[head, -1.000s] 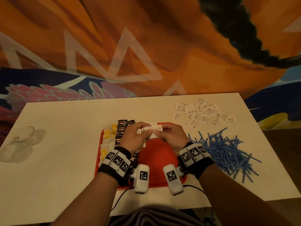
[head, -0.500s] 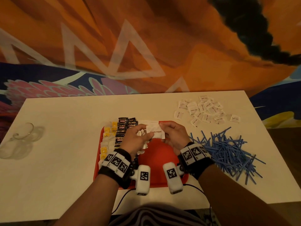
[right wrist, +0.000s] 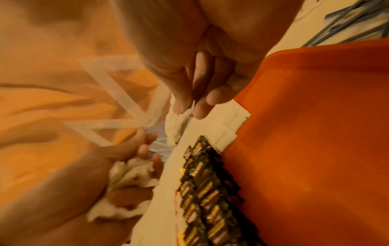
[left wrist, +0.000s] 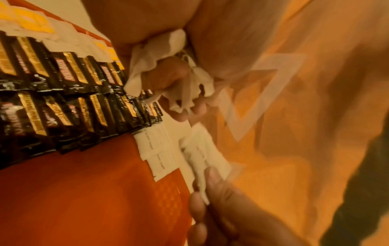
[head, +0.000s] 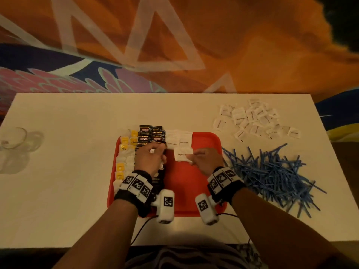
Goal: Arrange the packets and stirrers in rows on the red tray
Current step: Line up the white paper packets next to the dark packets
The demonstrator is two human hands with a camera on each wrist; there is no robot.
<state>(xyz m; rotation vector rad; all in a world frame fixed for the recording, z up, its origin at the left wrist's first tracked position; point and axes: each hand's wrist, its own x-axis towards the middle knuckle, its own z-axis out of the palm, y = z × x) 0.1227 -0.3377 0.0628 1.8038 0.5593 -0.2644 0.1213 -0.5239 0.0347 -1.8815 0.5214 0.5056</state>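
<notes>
Red tray (head: 196, 183): at the table's (head: 68, 171) near edge, middle.
Left hand (head: 149, 160): fingers curled round a bunch of white packets (left wrist: 155, 55), over the black packets (head: 150, 135).
Right hand (head: 206, 162): pinches one white brown-sugar packet (head: 182, 154) just below two laid packets (head: 178, 139) at the tray's far edge.
Yellow tea packets (head: 124, 152): along the tray's left edge.
Loose white packets (head: 252, 121): table's far right corner.
Blue stirrers (head: 270, 173): heaped right of the tray.

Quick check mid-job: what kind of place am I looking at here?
Probably a café or hospitality lounge set up for a refreshment station. A white table stands against a colourful painted mural, with a red tray of tea and coffee packets and a pile of blue stirrers.
</notes>
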